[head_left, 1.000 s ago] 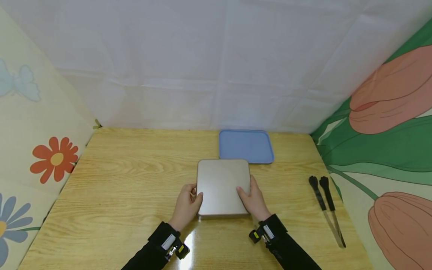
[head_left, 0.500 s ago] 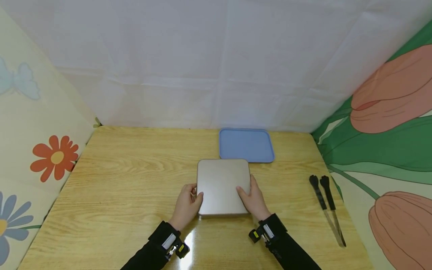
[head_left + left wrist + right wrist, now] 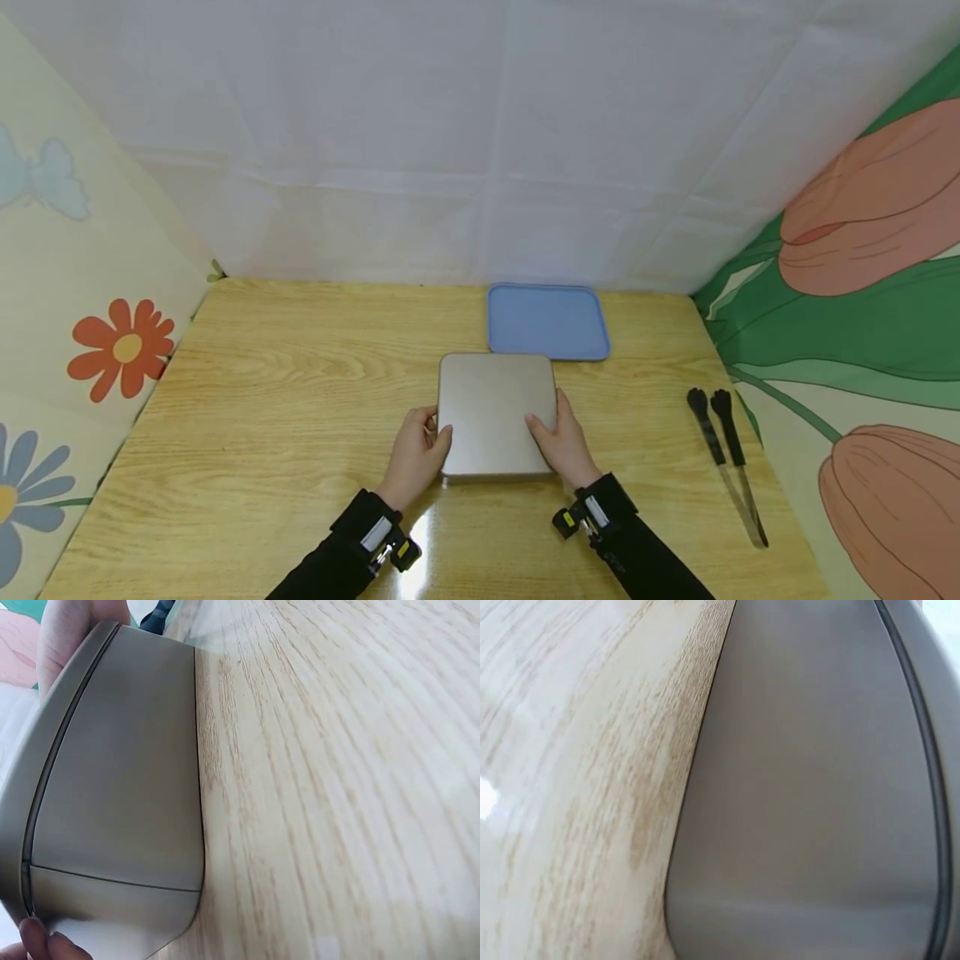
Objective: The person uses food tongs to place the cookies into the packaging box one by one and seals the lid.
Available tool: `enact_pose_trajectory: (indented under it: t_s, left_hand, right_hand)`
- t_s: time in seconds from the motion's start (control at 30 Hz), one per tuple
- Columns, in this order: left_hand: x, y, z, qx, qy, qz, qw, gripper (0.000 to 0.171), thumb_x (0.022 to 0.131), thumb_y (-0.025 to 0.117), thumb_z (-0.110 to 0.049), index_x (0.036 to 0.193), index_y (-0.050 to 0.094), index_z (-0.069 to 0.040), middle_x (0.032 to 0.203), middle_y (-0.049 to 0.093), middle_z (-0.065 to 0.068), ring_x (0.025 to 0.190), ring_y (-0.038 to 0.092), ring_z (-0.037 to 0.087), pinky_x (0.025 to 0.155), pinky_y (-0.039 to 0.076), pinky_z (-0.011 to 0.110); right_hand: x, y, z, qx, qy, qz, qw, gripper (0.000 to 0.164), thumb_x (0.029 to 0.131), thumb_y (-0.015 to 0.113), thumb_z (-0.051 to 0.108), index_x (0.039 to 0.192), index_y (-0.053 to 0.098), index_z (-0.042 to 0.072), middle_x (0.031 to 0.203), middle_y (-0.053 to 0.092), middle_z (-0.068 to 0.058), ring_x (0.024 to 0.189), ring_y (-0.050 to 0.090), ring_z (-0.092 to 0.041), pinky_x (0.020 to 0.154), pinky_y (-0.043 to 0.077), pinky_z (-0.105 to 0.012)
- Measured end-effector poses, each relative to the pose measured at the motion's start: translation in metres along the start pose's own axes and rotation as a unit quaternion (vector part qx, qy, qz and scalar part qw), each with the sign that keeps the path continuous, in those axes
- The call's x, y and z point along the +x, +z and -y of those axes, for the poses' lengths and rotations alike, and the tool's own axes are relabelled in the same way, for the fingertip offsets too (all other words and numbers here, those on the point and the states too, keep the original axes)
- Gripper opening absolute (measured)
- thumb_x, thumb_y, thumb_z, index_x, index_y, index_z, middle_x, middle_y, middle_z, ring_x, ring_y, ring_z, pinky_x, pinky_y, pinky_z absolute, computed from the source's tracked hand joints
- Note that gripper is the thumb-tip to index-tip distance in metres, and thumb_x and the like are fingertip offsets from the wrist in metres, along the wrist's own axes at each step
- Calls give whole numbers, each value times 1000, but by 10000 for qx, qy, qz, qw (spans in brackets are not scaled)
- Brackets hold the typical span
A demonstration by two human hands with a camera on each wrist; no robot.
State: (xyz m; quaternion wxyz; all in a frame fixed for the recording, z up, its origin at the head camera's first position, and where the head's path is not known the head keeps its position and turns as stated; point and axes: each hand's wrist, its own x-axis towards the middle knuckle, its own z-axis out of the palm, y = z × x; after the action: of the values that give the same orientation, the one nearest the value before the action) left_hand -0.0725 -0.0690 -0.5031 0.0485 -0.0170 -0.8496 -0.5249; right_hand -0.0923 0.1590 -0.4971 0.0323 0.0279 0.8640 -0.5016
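Note:
A square metal tin (image 3: 491, 408) with rounded corners and a plain silvery top stands on the wooden table, its lid on. My left hand (image 3: 411, 458) grips its left side, thumb at the top edge and fingers bent against the side wall. On the opposite side, my right hand (image 3: 567, 446) holds the tin, with the thumb lying over the top and the fingers along the wall. The left wrist view shows fingertips (image 3: 36, 939) right at the dark seam under the lid (image 3: 19, 802). In the right wrist view the tin's wall (image 3: 802, 780) meets the table; no fingers show there.
Behind the tin lies a blue tray (image 3: 547, 321), its near edge partly overlapped by the tin in the head view. Tongs (image 3: 727, 467) with black ends lie at the table's right. A white sheet (image 3: 360, 142) hangs behind the table (image 3: 300, 367), with flowered panels on both sides.

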Motion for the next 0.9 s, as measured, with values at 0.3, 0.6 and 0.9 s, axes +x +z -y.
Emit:
enact_pose_trajectory:
  t_s: [0.3, 0.6, 0.9]
  left_hand:
    - [0, -1, 1, 115, 11, 29, 9999, 34, 83, 61, -5, 112, 52, 11, 81, 44, 6, 58, 40, 10, 49, 37, 22]
    - [-1, -2, 2, 83, -142, -5, 9999, 36, 84, 60, -7, 114, 50, 10, 83, 45, 7, 57, 40, 9, 50, 37, 22]
    - [9, -12, 0, 218, -174, 85, 9996, 42, 87, 57, -13, 121, 46, 9, 93, 47, 9, 69, 45, 14, 60, 41, 26]
  right_hand:
    - [0, 1, 0, 41, 29, -15, 10000, 69, 89, 58, 19, 141, 19, -5, 139, 31, -29, 124, 35, -39, 98, 30, -50]
    - [0, 1, 2, 57, 103, 55, 9999, 71, 89, 57, 20, 141, 17, -8, 140, 27, -30, 126, 32, -40, 99, 28, -50]
    - [2, -8, 4, -212, 74, 268, 9994, 72, 91, 54, 22, 141, 13, -10, 143, 18, -32, 130, 21, -42, 102, 21, -51]
